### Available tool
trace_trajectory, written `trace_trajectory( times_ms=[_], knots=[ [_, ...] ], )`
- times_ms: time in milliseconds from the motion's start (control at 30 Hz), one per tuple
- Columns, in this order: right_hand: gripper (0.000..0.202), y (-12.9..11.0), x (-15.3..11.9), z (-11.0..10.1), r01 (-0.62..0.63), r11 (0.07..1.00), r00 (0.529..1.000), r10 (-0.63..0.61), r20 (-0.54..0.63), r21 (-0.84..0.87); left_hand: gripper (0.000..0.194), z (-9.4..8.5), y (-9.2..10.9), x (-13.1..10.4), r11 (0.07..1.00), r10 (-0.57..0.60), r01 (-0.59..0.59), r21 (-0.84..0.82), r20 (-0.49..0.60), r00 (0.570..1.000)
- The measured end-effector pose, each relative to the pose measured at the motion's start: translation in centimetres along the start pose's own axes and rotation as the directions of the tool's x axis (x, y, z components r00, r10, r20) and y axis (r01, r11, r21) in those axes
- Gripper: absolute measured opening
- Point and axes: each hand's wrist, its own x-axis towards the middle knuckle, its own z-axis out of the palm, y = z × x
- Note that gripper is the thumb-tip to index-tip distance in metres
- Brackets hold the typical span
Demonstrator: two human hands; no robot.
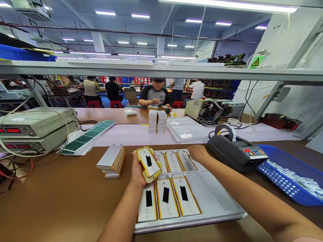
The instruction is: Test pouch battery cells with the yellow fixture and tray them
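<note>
My left hand point(137, 171) is closed around a yellow fixture point(148, 178) and the white pouch battery point(148, 161) lying in it. That battery has yellow edges and a black tape strip. The hand is above the left side of a clear plastic tray point(214, 198). In the tray's front row lie three batteries with black strips, one being a battery point(168, 208) in the middle. Batteries without visible strips, such as this battery point(174, 163), fill the back row. My right hand point(198, 153) is beyond the tray's back edge, beside a black tape dispenser point(234, 151); its fingers are hidden.
Left of the tray stands a stack of batteries point(111, 161). Green sheets point(91, 137) and metering boxes point(37, 129) are farther left. A blue basket point(277, 181) sits at right. Behind are stacked trays point(186, 129), battery piles point(156, 121) and a seated person point(156, 95). A shelf beam point(161, 70) crosses above.
</note>
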Motion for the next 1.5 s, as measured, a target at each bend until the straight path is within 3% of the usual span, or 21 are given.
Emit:
trace_trajectory(
  times_ms=[200, 333, 500, 633, 700, 800, 900, 1033, 1133, 1233, 1400, 1500],
  knots=[
    [0.015, 1.4, 1.6, 0.9, -0.053, 0.975, 0.998, 0.042, 0.052, 0.216, 0.066, 0.3, -0.1, -0.2, 1.0, -0.004, 0.005, -0.019, 0.041, 0.999],
    [0.037, 2.0, 1.6, 1.4, -0.062, 0.892, 0.986, -0.015, 0.167, 0.447, 0.068, 0.5, -0.1, -0.5, 1.0, -0.017, 0.017, -0.021, 0.019, 1.0],
    [0.027, 1.3, 1.4, 0.5, -0.088, 0.776, 0.969, -0.078, 0.233, 0.624, 0.068, 0.1, -0.1, -0.5, 0.999, 0.016, -0.017, -0.046, -0.009, 1.0],
    [0.024, -2.2, 0.7, -2.9, -0.016, 0.58, 0.98, -0.153, 0.128, 0.814, 0.07, 0.0, -0.3, -0.5, 0.996, -0.013, 0.017, -0.083, 0.049, 0.999],
    [0.019, -5.4, -0.2, -4.4, 0.051, 0.435, 0.963, -0.259, 0.07, 0.899, 0.072, 0.1, -0.4, -0.5, 0.995, -0.041, 0.05, -0.088, 0.093, 0.995],
    [0.012, -10.4, -1.6, -5.3, 0.137, 0.353, 0.92, -0.392, 0.013, 0.926, 0.073, -0.1, -0.5, -0.6, 0.995, -0.069, 0.076, -0.058, 0.109, 0.992],
    [0.013, -13.4, -2.4, -5.1, 0.201, 0.399, 0.911, -0.411, -0.021, 0.895, 0.074, -0.4, -0.5, -0.7, 0.998, -0.064, 0.065, -0.019, 0.066, 0.996],
    [0.017, -13.4, -3.7, -5.6, 0.354, 0.669, 0.904, -0.424, -0.055, 0.654, 0.078, -0.5, -0.4, -0.8, 0.998, -0.05, 0.052, -0.02, 0.098, 0.994],
    [0.028, -11.5, -5.1, -6.5, 0.363, 0.852, 0.932, -0.325, -0.162, 0.376, 0.083, -0.3, -0.3, -0.9, 0.995, -0.077, 0.087, -0.045, 0.183, 0.98],
    [0.031, -8.7, -6.0, -6.2, 0.286, 0.921, 0.952, -0.239, -0.193, 0.265, 0.086, -0.2, -0.2, -0.9, 0.994, -0.08, 0.092, -0.062, 0.182, 0.98],
    [0.018, -3.5, -7.2, -3.3, 0.176, 0.977, 0.984, -0.178, 0.007, 0.117, 0.076, -0.1, -0.4, -0.4, 0.997, -0.008, 0.014, -0.071, 0.077, 0.997],
    [0.015, -1.8, -8.6, -1.7, 0.163, 0.985, 0.98, -0.167, 0.106, 0.049, 0.061, 0.3, -0.4, -0.2, 0.995, 0.059, -0.058, -0.078, 0.01, 0.998]
  ],
)
